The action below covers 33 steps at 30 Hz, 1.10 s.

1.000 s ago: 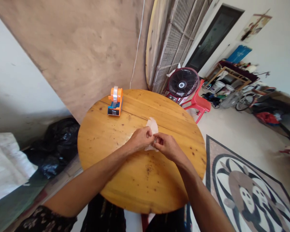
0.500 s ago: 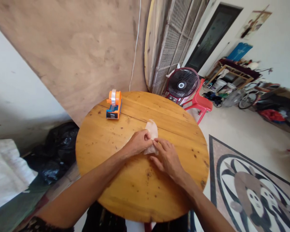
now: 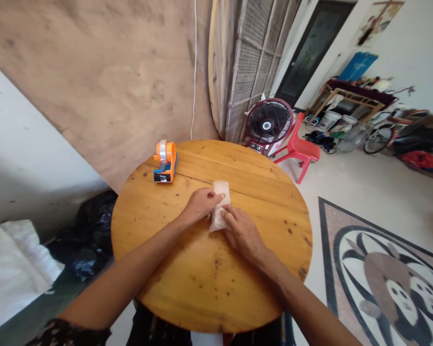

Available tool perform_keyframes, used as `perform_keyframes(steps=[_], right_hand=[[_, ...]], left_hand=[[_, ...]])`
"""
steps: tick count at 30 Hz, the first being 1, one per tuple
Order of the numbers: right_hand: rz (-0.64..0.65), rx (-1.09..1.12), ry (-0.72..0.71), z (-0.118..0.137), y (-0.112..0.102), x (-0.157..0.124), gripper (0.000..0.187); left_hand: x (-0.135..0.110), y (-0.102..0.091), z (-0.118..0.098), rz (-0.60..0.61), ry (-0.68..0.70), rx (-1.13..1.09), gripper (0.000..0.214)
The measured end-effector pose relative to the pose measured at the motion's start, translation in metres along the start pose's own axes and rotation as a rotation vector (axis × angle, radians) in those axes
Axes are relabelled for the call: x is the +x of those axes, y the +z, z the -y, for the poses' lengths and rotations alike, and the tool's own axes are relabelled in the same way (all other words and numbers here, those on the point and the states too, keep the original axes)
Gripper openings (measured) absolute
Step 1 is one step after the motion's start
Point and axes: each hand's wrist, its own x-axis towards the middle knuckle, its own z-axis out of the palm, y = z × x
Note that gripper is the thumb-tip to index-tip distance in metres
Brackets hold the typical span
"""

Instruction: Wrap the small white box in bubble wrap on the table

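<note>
A small whitish, semi-clear wrapped packet (image 3: 221,191), perhaps bubble wrap, is held upright-lengthwise over the middle of the round wooden table (image 3: 187,259). My left hand (image 3: 201,204) grips its left edge, with the thumb laid across the front. Lower down on the right side, my right hand (image 3: 241,229) has its thumb and fingers closed on the packet. What is inside the wrapping cannot be made out. Toward the table's far left edge stands an orange and blue tape dispenser (image 3: 165,162) with a roll of clear tape, apart from both hands.
Behind the table's far right edge are a dark red fan (image 3: 267,124) and a red plastic chair (image 3: 300,144). A wooden board (image 3: 111,72) leans at the back. Black plastic bags (image 3: 94,226) and a white sack (image 3: 16,269) lie on the left.
Both hands have shifted their hold on the packet: the left thumb now lies across it, and the right fingers have closed on its lower part. The packet shows flatter and straighter. The camera view has turned slightly.
</note>
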Motion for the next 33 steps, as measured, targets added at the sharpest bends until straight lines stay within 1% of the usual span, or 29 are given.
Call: perform_keyframes(steps=[3,7,10,15,18,21,26,29,33], right_hand=[[-0.017,0.036,0.009,0.0,0.0,-0.001,0.04],[-0.061,0.051,0.011,-0.002,0.003,-0.004,0.042],[-0.083,0.057,0.009,-0.002,0.005,-0.005,0.042],[-0.118,0.077,0.016,-0.003,0.007,-0.007,0.041],[-0.124,0.092,0.023,-0.004,0.008,-0.007,0.041],[-0.134,0.107,0.012,-0.006,0.009,-0.007,0.042],[-0.141,0.124,0.009,-0.007,0.01,-0.007,0.043],[-0.128,0.13,0.016,-0.006,0.009,-0.007,0.043],[-0.133,0.125,0.022,-0.006,0.008,-0.007,0.042]], left_hand=[[0.008,0.002,-0.001,-0.016,-0.012,0.047,0.034],[0.008,0.004,0.001,-0.028,-0.028,0.036,0.028],[0.011,0.006,0.006,-0.029,-0.029,0.008,0.026],[0.024,0.013,0.016,-0.031,-0.025,-0.039,0.018],[0.03,0.014,0.019,-0.035,-0.019,-0.048,0.019],[0.032,0.016,0.021,-0.033,0.012,-0.022,0.017],[0.035,0.021,0.023,-0.028,0.059,0.088,0.009],[0.031,0.015,0.017,-0.034,0.087,0.148,0.008],[0.012,-0.005,0.001,-0.036,0.163,0.188,0.015]])
